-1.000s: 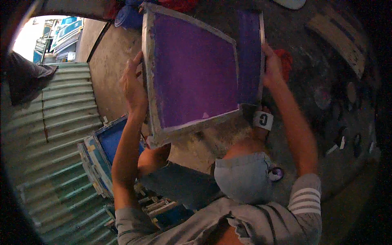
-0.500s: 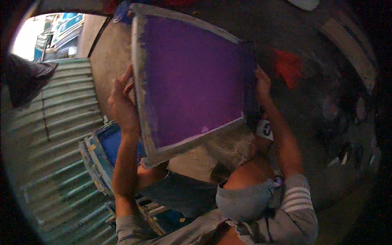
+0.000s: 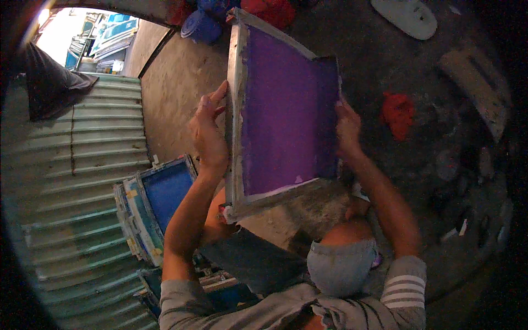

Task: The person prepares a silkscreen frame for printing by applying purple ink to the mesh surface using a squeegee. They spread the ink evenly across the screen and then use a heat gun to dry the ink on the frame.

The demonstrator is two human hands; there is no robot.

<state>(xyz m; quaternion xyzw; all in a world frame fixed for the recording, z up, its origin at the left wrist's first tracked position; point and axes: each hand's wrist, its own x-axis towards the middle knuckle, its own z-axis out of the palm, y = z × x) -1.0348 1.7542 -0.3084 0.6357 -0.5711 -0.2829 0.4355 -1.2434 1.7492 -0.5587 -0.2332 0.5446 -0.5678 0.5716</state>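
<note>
I hold up a screen printing frame (image 3: 286,121) in front of me, tilted, with purple mesh and a worn pale border. My left hand (image 3: 210,135) grips its left side, fingers up along the edge and thumb toward the frame. Its right side is in my right hand (image 3: 347,129), whose fingers are partly hidden behind the edge. Below and left of the raised frame, next to my left forearm, leans a stack of similar frames, the front one with blue mesh (image 3: 168,190).
Corrugated metal sheeting (image 3: 88,192) runs along the left, with a dark cloth (image 3: 58,82) hanging over it. Blue (image 3: 201,26) and red bundles (image 3: 272,12) lie at the far side. A red cloth (image 3: 397,113) and a white rounded object (image 3: 407,17) are on the floor to the right.
Both hands keep hold of the frame. Its left edge has swung to the right, so the purple mesh appears narrower. More of the blue-meshed stack shows.
</note>
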